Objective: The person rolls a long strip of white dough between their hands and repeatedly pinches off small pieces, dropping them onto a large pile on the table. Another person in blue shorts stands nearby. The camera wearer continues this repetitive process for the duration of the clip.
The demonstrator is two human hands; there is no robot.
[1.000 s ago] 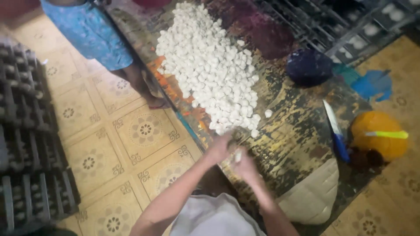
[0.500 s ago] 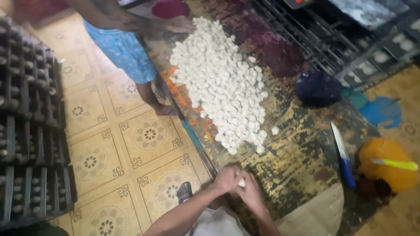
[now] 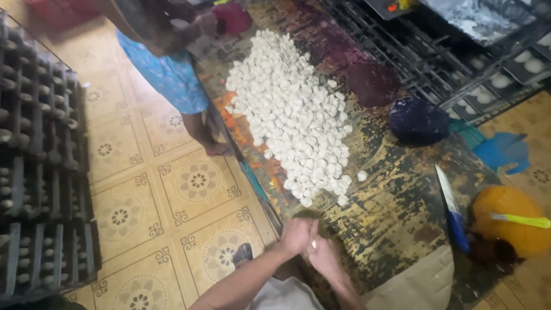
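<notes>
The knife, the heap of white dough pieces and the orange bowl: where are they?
knife (image 3: 446, 194), head view, on the middle of its blade.
heap of white dough pieces (image 3: 293, 115), head view, on the heap's centre.
orange bowl (image 3: 502, 218), head view, on its rounded side.

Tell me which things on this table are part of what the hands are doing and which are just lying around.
In use: left hand and right hand pressed together around a small white piece; heap of white pieces.

Lying about: knife, dark cloth bundle, orange round thing, folded sack.
</notes>
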